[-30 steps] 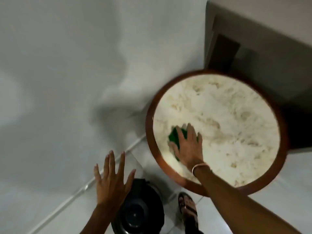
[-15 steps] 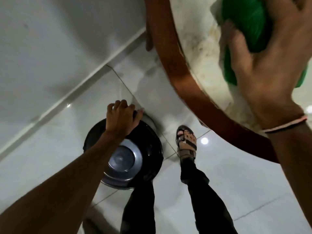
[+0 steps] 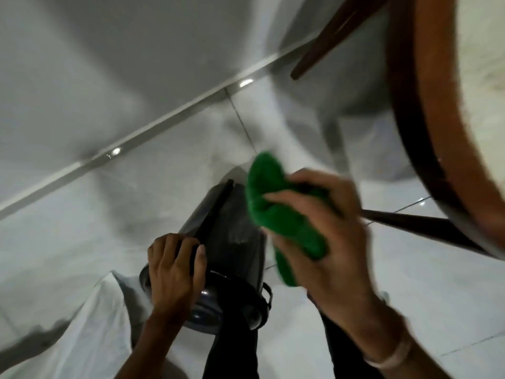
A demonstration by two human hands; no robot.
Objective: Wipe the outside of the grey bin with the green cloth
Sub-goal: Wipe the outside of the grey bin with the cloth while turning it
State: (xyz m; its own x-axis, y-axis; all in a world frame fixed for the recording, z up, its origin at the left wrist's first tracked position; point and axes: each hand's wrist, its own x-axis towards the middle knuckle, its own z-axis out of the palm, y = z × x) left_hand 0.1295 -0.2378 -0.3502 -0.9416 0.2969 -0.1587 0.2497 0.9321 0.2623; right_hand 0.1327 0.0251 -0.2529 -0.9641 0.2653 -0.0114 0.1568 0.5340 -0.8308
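Green cloth [image 3: 284, 214] is bunched in our right hand [image 3: 325, 239], poised just right of the grey bin [image 3: 235, 242], which our left hand [image 3: 172, 272] clasps at its rim, tipped on the floor; wiping hasn't begun, so next we press cloth to its side.

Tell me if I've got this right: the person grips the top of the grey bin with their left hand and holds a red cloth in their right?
Not quite: the cloth is green, not red, as the head view shows. The rest holds: the left hand grips the top of the grey bin and the right hand holds the cloth.
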